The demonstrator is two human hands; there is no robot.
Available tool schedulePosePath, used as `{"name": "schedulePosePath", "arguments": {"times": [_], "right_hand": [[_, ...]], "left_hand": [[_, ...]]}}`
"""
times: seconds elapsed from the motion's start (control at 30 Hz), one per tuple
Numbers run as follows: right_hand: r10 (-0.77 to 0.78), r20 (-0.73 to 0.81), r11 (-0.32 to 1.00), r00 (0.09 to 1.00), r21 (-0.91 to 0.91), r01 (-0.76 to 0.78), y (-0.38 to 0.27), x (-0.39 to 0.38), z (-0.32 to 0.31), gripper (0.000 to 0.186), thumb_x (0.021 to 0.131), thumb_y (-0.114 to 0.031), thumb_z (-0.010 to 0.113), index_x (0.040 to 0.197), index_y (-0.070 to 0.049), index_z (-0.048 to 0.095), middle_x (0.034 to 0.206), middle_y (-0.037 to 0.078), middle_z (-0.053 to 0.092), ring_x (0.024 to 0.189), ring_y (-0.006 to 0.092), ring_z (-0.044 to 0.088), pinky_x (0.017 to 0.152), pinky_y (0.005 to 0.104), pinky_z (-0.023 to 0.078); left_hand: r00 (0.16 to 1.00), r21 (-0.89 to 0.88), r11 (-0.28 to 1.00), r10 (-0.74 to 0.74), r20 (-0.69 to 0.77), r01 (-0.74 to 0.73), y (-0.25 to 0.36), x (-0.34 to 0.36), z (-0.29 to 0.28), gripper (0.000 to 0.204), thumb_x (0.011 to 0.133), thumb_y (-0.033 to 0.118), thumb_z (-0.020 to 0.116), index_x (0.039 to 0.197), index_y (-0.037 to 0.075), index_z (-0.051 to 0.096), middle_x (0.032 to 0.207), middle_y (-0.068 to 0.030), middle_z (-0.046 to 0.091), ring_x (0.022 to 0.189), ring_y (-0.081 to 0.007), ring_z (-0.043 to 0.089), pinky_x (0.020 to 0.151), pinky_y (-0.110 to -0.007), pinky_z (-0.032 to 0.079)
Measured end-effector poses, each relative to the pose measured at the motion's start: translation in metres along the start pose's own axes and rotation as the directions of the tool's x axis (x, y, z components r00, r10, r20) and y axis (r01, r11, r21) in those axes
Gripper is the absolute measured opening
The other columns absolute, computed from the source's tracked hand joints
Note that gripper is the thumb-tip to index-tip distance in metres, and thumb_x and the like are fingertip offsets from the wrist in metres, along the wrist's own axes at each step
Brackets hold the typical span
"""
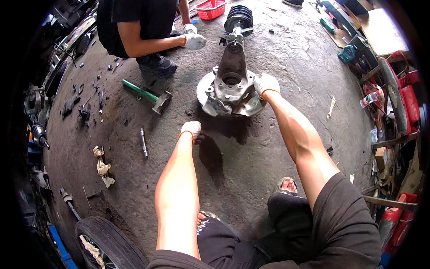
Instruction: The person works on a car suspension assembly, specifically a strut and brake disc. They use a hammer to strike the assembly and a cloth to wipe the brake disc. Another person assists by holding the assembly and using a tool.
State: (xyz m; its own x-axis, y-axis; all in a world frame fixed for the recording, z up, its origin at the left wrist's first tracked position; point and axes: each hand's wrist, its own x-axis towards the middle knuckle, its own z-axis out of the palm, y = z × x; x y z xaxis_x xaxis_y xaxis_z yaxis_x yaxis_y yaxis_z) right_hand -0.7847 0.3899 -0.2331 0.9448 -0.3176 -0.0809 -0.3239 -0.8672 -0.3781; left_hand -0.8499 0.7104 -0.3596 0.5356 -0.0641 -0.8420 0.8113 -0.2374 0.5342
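Note:
A steering knuckle (pixel 231 83) with a brake disc (pixel 204 88) beneath it lies on the floor ahead of me. Joined to its far end is a strut with a black coil spring (pixel 238 19). My right hand (pixel 267 84), in a white work glove, is closed on the disc's right edge; its fingertips are partly hidden. My left hand (pixel 192 129), gloved too, hangs in a fist short of the disc, touching nothing else that I can see. Whatever it may hold is hidden. A green-handled sledgehammer (pixel 145 94) and a metal socket extension (pixel 143 142) lie to the left.
Another person crouches at the far left, with gloved hands (pixel 194 40) near the strut. Beyond stands a red basket (pixel 210 10). A tyre (pixel 109 244) is at the lower left. Along the right are red seats (pixel 408 96), a bottle (pixel 370 99) and a teal jug (pixel 347 54).

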Motion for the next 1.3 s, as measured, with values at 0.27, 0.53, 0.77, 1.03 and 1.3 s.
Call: {"name": "schedulePosePath", "arguments": {"times": [0.27,0.53,0.77,1.03,1.3], "right_hand": [[0.007,-0.006,1.0,1.0,0.02,-0.007,-0.004,-0.001,-0.001,0.048,0.09,-0.039,0.039,0.098,0.001,0.066,0.103,0.024,0.063,0.101,0.0375,0.059,0.09,0.0424,0.045],[0.004,0.012,1.0,1.0,0.029,-0.004,-0.014,0.0,0.003,0.048,0.09,-0.039,0.039,0.099,0.0,0.066,0.104,0.024,0.062,0.101,0.0375,0.059,0.09,0.0425,0.045],[0.036,0.0,0.999,0.999,0.017,-0.036,0.003,-0.002,-0.003,0.047,0.09,-0.038,0.04,0.1,0.0,0.066,0.104,0.024,0.062,0.102,0.0374,0.059,0.09,0.0421,0.044],[0.056,0.017,0.998,0.998,0.021,-0.056,0.007,-0.002,-0.002,0.048,0.09,-0.038,0.04,0.101,0.001,0.066,0.104,0.024,0.062,0.102,0.0375,0.059,0.09,0.0422,0.045],[-0.017,0.087,0.996,0.996,-0.087,0.024,0.022,0.018,0.002,0.05,0.09,-0.04,0.037,0.097,-0.001,0.068,0.1,0.023,0.064,0.098,0.0365,0.061,0.088,0.0416,0.046]], "left_hand": [[0.994,0.009,1.0,-0.016,0.108,0.015,-0.002,0.005,-0.01,0.023,0.088,0.024,0.038,0.086,0.006,0.054,0.075,-0.0122,0.061,0.053,-0.0258,0.057,0.046,-0.038,0.04],[0.998,-0.014,1.0,-0.02,0.062,0.021,-0.01,0.014,-0.022,0.023,0.087,0.024,0.039,0.086,0.007,0.054,0.073,-0.0107,0.06,0.049,-0.0237,0.054,0.046,-0.038,0.039],[0.998,-0.003,1.0,0.0,-0.059,-0.001,0.013,-0.028,0.013,0.023,0.087,0.028,0.044,0.089,0.007,0.054,0.073,-0.0105,0.06,0.049,-0.0233,0.054,0.047,-0.039,0.04],[0.998,-0.032,0.999,0.03,0.061,-0.028,-0.007,0.012,0.007,0.024,0.088,0.025,0.043,0.095,0.005,0.055,0.076,-0.013,0.061,0.055,-0.0258,0.056,0.048,-0.041,0.042],[0.985,-0.069,0.993,0.083,-0.154,-0.095,0.025,-0.024,0.006,0.023,0.087,0.016,0.041,0.099,0.003,0.056,0.077,-0.0141,0.062,0.051,-0.0253,0.057,0.043,-0.037,0.041]]}}
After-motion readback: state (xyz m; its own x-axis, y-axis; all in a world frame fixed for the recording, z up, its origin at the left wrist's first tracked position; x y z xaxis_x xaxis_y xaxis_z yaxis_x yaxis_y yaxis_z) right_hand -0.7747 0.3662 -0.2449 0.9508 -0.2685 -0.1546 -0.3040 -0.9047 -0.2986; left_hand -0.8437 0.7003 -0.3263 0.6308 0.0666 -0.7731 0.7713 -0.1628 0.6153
